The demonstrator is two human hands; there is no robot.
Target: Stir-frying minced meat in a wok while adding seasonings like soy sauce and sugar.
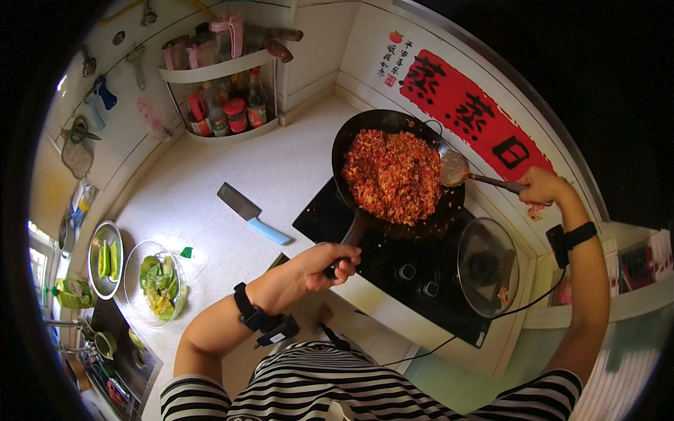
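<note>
My left hand [329, 266] grips the dark handle [354, 231] of a black wok [345, 123]. The wok stands on a black glass cooktop [368, 263] and holds a heap of finely chopped red and orange food [395, 176]. At the wok's right rim is the metal blade of a spatula [454, 167], its inner edge against the food. My right hand [542, 187] is closed around the spatula's dark handle, out to the right near the wall. A glass lid [488, 268] rests on the cooktop's right side, below my right hand.
Left of the cooktop, a cleaver [239, 201] with a light blue handle lies on the white counter [189, 168]. Farther left are a clear bowl of green scraps [158, 287] and a metal bowl with green pepper pieces [108, 260]. A corner rack [221, 76] holds jars and bottles.
</note>
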